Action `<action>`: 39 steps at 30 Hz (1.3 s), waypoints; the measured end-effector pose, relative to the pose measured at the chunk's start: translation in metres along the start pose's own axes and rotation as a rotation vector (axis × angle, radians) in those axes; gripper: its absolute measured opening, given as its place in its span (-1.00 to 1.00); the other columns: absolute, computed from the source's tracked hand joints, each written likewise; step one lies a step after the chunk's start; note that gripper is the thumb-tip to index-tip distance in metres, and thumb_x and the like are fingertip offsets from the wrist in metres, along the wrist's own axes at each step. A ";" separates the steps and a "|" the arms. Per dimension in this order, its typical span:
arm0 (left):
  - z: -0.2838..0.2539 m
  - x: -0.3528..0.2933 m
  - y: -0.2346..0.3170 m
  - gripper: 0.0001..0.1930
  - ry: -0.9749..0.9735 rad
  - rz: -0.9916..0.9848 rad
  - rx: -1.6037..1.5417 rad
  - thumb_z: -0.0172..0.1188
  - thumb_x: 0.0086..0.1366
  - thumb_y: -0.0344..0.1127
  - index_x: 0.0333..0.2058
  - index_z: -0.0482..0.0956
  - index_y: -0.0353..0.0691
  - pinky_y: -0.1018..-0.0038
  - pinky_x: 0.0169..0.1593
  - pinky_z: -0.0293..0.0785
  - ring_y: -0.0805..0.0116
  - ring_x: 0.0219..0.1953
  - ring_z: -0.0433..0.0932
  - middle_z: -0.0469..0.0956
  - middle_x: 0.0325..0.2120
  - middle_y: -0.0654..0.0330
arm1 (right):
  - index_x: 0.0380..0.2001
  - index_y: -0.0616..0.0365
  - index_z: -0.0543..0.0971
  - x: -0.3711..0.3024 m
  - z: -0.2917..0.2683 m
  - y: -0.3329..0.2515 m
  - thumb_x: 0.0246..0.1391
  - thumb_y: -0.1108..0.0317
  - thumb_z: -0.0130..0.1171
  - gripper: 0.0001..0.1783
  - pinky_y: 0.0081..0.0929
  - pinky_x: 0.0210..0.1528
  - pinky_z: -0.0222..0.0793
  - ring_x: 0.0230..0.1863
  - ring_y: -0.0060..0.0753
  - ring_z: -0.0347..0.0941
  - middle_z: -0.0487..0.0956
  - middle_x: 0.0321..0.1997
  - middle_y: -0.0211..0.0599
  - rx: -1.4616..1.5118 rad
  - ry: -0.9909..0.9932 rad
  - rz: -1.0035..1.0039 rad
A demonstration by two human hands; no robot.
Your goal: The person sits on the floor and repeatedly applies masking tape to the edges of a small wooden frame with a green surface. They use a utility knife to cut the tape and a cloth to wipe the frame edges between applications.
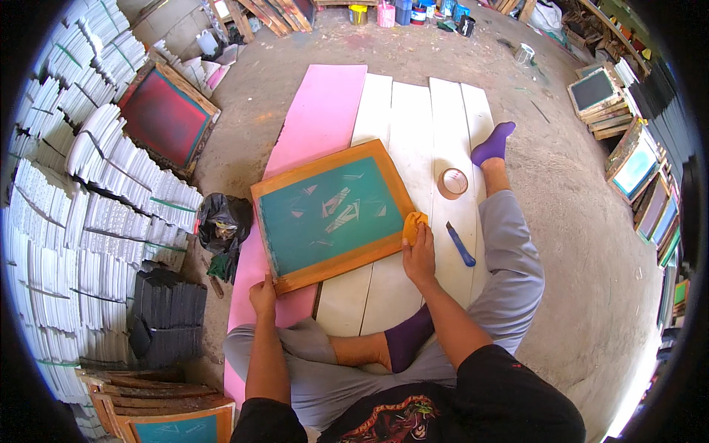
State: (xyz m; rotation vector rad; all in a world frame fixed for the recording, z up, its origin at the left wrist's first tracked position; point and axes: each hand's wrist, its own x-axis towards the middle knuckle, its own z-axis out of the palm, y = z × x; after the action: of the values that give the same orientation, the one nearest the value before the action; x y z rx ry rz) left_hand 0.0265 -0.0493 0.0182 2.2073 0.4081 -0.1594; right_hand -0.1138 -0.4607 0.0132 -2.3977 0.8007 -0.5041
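– Black shirt [491, 417] fills the lower edge, nearest the camera. State the position of the framed screen [303, 236].
– Centre of the picture, above both hands, over the pink board [323, 96] and white boards [410, 122]. Its long axis rises gently toward the upper right.
– Which hand is nearer?
– Both meet its near side: left hand [264, 297] at the lower-left corner, right hand [419, 260] beside the lower-right corner. This corner-to-hand relation appears to govern any move.
– Specify each grip.
– Left: closed narrowly on the wooden corner, thumb uppermost; hidden fingers cannot be verified. Right: closed around an orange cloth [414, 224], which overlaps the screen's right edge.
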 end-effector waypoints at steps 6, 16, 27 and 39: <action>-0.002 -0.008 0.018 -0.33 0.014 -0.044 0.050 0.19 0.35 0.15 -0.56 0.60 -0.52 0.15 -0.34 0.41 0.12 -0.58 0.48 0.50 -0.70 -0.05 | 0.34 0.41 0.22 0.025 -0.008 0.014 0.38 0.23 0.04 -0.37 0.06 0.21 0.31 0.19 0.28 0.38 0.47 0.14 0.26 0.180 -0.117 0.092; -0.007 -0.013 0.025 -0.35 -0.057 -0.101 0.010 0.19 0.34 0.18 -0.51 0.68 -0.46 0.23 -0.30 0.44 0.18 -0.50 0.53 0.58 -0.62 0.02 | 0.43 0.35 0.14 0.010 -0.003 0.018 0.39 0.24 -0.02 -0.33 0.00 0.47 0.08 0.51 0.22 0.06 0.19 0.48 0.21 -0.072 -0.058 -0.095; -0.007 -0.002 0.006 -0.15 -0.107 -0.316 -0.368 0.03 0.37 0.41 -0.30 0.72 -0.50 0.35 -0.28 0.49 0.26 -0.46 0.58 0.65 -0.50 0.05 | 0.49 0.25 0.11 -0.112 0.053 -0.129 0.33 -0.02 0.06 -0.15 0.05 0.57 -0.18 0.61 0.03 -0.09 0.06 0.59 0.02 -0.164 -0.428 -0.445; -0.004 0.006 -0.001 0.00 -0.082 -0.529 -0.589 -0.21 0.40 0.50 0.05 0.55 -0.59 0.25 0.07 0.49 0.08 0.00 0.60 0.61 0.00 -0.14 | 0.42 0.20 0.28 -0.136 0.123 -0.210 0.27 0.11 0.10 -0.27 -0.06 0.53 0.00 0.56 -0.09 0.08 0.24 0.52 -0.08 -0.106 -0.505 -0.935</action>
State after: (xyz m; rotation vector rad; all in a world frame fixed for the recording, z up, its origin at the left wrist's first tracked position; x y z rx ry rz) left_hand 0.0314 -0.0441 0.0186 1.4769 0.8660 -0.3610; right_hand -0.0639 -0.1866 0.0229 -2.7125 -0.5613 -0.1569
